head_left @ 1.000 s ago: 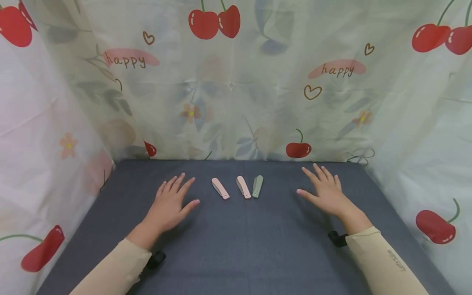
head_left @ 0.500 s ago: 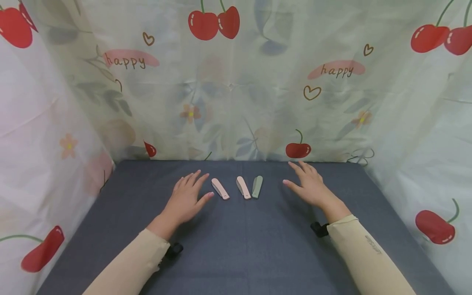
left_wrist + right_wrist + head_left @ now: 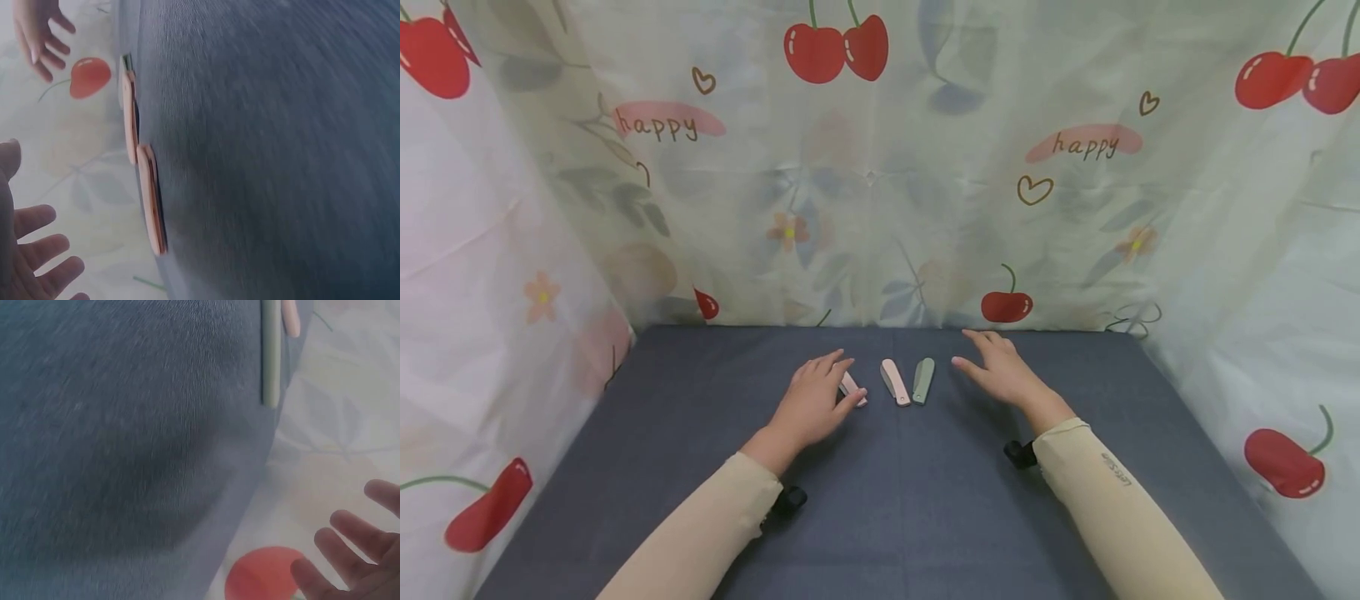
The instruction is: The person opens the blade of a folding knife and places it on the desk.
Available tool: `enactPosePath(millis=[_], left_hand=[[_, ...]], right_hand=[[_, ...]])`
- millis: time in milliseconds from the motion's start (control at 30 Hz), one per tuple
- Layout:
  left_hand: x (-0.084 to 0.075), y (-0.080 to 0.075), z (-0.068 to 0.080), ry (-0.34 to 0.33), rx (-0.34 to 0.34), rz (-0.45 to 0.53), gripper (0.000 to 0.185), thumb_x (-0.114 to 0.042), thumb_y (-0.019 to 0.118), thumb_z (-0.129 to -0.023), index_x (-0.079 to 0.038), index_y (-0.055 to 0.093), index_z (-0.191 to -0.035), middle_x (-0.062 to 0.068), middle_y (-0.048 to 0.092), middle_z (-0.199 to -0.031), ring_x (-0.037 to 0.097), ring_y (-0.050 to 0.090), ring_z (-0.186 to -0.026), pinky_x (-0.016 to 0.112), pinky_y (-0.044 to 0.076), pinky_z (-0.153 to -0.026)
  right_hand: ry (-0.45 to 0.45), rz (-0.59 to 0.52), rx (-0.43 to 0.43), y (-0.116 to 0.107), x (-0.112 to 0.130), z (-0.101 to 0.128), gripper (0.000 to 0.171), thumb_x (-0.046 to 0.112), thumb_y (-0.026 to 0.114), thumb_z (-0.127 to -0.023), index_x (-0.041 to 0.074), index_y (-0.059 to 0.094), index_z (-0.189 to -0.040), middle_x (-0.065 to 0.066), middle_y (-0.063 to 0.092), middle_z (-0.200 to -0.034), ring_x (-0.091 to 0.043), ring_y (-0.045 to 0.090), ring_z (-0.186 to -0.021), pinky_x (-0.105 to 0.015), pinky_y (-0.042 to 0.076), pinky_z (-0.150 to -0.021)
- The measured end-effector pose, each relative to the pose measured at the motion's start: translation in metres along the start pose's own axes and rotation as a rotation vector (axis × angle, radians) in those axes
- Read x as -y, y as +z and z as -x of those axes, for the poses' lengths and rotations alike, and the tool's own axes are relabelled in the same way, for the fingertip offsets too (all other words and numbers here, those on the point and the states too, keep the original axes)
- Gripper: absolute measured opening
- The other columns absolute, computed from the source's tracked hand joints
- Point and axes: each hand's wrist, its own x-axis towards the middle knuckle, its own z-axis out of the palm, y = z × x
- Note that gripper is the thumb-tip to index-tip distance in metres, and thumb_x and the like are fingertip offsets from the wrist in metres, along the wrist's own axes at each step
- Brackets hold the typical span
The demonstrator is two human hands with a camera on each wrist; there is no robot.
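Both hands have slid inward across the grey table (image 3: pixel 880 500), fingers relaxed, cherry-print curtain (image 3: pixel 880 167) behind.

Two pink clips (image 3: pixel 894 382), one green clip (image 3: pixel 923 380), grey cloth (image 3: pixel 925 500).

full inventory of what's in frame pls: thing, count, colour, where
pink clips: 2, pale pink, on the table near its back middle; the left one is partly under the left hand's fingers
green clip: 1, sage green, just right of the middle pink one, their near ends close together
table: 1, dark grey-blue cloth top, fills the lower half of the head view
curtain: pale, printed with red cherries, hearts, flowers and "happy", hung behind and at both sides
left hand: 1, fingers loosely bent over the left pink clip; a firm grip cannot be told
right hand: 1, fingers spread, right of the green clip, holding nothing
sleeves: 2, cream
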Motion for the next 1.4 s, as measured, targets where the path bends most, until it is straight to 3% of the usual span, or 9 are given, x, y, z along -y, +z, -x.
enactPosePath(millis=[200,433,633,933,1167,1400], left_hand=[[-0.013,0.011,-0.009,0.017,-0.004,0.019,0.062,-0.051,0.049,-0.103,-0.009,0.046,-0.148,0.012,0.038,-0.157,0.032,0.035,-0.143,0.052,0.024,-0.116],[-0.024,0.026,-0.022,0.02,-0.013,0.005,0.057,-0.047,0.053,-0.102,-0.009,0.052,-0.144,0.011,0.045,-0.151,0.031,0.041,-0.139,0.051,0.03,-0.113],[-0.034,0.038,-0.032,0.028,-0.003,0.008,0.052,-0.043,0.057,-0.101,-0.007,0.057,-0.139,0.011,0.051,-0.146,0.032,0.045,-0.136,0.052,0.032,-0.112],[-0.045,0.051,-0.045,0.039,0.037,-0.013,0.05,-0.044,0.058,-0.1,-0.008,0.059,-0.136,0.009,0.053,-0.144,0.031,0.047,-0.133,0.048,0.035,-0.11],[-0.048,0.058,-0.055,0.014,0.032,-0.009,0.043,-0.042,0.062,-0.098,-0.01,0.065,-0.126,0.007,0.057,-0.138,0.031,0.05,-0.128,0.047,0.036,-0.108],[-0.06,0.06,-0.062,-0.02,0.133,-0.048,0.049,-0.048,0.061,-0.097,-0.012,0.064,-0.13,0.006,0.053,-0.143,0.029,0.043,-0.135,0.045,0.03,-0.113]], right_hand=[[0.01,-0.023,0.007,0.012,0.005,-0.015,0.068,0.047,0.053,-0.102,0.006,0.035,-0.154,-0.025,0.037,-0.151,-0.045,0.032,-0.139,-0.062,0.031,-0.108],[0.031,-0.047,0.016,0.025,0.005,-0.029,0.061,0.044,0.052,-0.103,0.004,0.044,-0.148,-0.024,0.049,-0.137,-0.04,0.049,-0.125,-0.056,0.041,-0.1],[0.041,-0.069,0.025,0.039,0.006,-0.042,0.053,0.037,0.055,-0.103,0.001,0.05,-0.142,-0.024,0.056,-0.127,-0.038,0.056,-0.117,-0.053,0.044,-0.097],[0.09,-0.087,0.059,0.051,0.008,-0.051,0.05,0.032,0.056,-0.103,-0.002,0.053,-0.139,-0.024,0.061,-0.124,-0.037,0.06,-0.111,-0.051,0.046,-0.095],[0.071,-0.073,0.085,0.055,0.009,-0.055,0.045,0.026,0.058,-0.102,-0.003,0.056,-0.136,-0.025,0.062,-0.121,-0.037,0.06,-0.11,-0.051,0.046,-0.094],[0.073,-0.009,0.105,0.06,0.012,-0.056,0.047,0.026,0.06,-0.101,-0.001,0.055,-0.139,-0.022,0.058,-0.116,-0.036,0.054,-0.105,-0.05,0.044,-0.091]])
